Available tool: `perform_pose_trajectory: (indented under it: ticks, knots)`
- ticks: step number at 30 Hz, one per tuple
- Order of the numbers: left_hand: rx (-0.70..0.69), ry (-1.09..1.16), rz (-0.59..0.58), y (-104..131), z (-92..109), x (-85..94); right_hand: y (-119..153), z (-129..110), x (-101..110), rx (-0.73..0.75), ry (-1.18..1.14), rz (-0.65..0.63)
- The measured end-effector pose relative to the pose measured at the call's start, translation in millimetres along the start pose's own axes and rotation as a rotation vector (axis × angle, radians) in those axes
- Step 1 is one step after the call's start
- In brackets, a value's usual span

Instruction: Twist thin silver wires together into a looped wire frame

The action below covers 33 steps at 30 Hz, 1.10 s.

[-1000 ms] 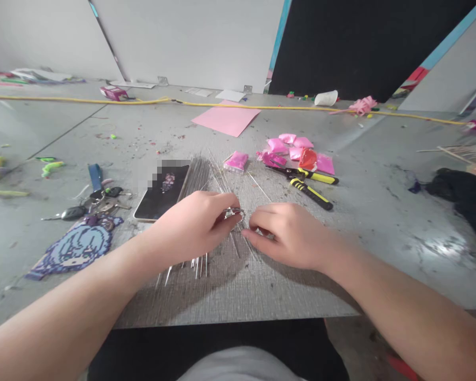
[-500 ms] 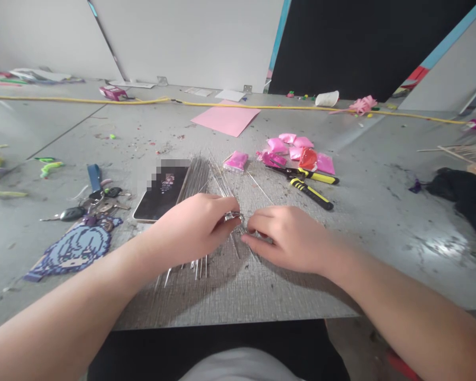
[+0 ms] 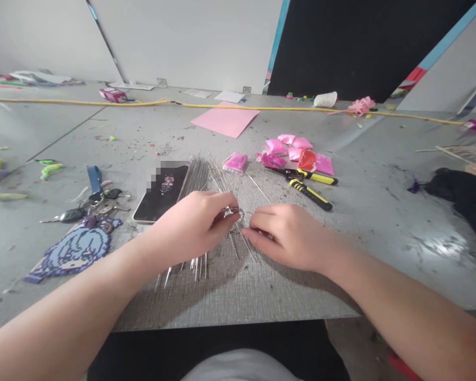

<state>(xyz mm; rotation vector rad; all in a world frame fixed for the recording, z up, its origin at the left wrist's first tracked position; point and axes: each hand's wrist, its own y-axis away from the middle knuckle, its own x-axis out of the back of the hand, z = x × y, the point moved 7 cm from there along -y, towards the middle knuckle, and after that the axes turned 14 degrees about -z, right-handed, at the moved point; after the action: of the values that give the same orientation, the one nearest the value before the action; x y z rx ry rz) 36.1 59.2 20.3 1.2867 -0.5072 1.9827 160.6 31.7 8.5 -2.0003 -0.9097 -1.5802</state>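
My left hand [image 3: 200,219] pinches a small coil of bent silvery wire [image 3: 231,210] between thumb and fingers. From the coil a thin end curves towards my right hand [image 3: 287,235], whose fingers are curled and closed around it; the exact grip is hidden behind the fingertips. Loose straight wires [image 3: 234,243] lie on the table under and between both hands. A thick bundle of straight wires [image 3: 198,177] lies by my left hand, partly covered by it. Beyond my right hand rest black-and-yellow pliers [image 3: 311,193], handles spread.
Left of the bundle lies a phone [image 3: 168,193], then keys [image 3: 71,214] with a blue pixel-style charm [image 3: 77,246]. Pink packets [image 3: 275,147] and a pink sheet [image 3: 226,119] are farther back. A yellow cable [image 3: 214,106] crosses the table. Black cloth [image 3: 456,185] lies at right.
My hands have drawn slightly apart, and more of the thin wire end shows between them. The coil stays in my left fingers. The things on the table have not moved.
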Motion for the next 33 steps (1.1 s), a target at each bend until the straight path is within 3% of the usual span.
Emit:
perform_pose_trajectory:
  ticks: [23,33]
  knots:
    - [-0.029,-0.024,0.036,0.0,2.2,3.1,0.8,-0.5,3.5,0.008,-0.021,0.033]
    - [0.009,-0.053,-0.003,-0.4,0.1,1.6,0.6,0.7,1.5,-0.008,-0.026,0.021]
